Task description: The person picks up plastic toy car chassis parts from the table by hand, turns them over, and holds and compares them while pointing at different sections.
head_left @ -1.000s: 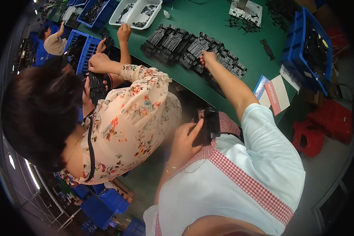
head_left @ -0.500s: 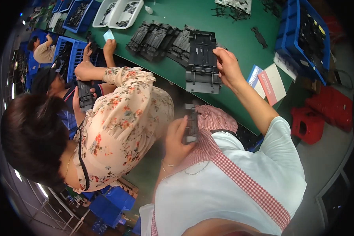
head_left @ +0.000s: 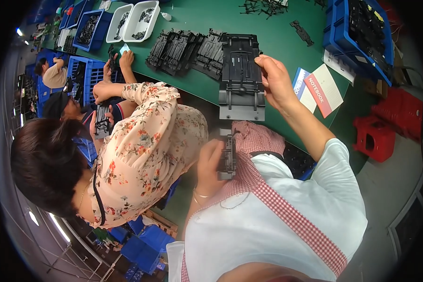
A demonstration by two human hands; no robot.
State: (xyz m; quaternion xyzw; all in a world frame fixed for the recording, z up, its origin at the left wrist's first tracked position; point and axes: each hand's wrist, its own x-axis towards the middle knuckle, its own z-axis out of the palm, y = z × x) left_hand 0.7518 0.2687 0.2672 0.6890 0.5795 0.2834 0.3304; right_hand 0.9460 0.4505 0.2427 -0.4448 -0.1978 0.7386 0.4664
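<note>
My right hand (head_left: 276,82) grips the right edge of a large flat black plastic panel (head_left: 241,77) and holds it tilted over the near edge of the green table (head_left: 286,51). My left hand (head_left: 208,165) is down by my lap, closed on a smaller black plastic part (head_left: 228,157). A row of similar black panels (head_left: 183,47) leans stacked on the table just left of the held one.
A co-worker in a floral blouse (head_left: 145,145) sits close on my left, holding a black part (head_left: 102,123). On the table are a red and white booklet (head_left: 320,89), a blue bin of parts (head_left: 362,33) and white trays (head_left: 131,21). Red stools (head_left: 378,136) stand on the right.
My right hand has taken a black panel from the row on the table and drawn it toward me. The left hand keeps its small part by my lap.
</note>
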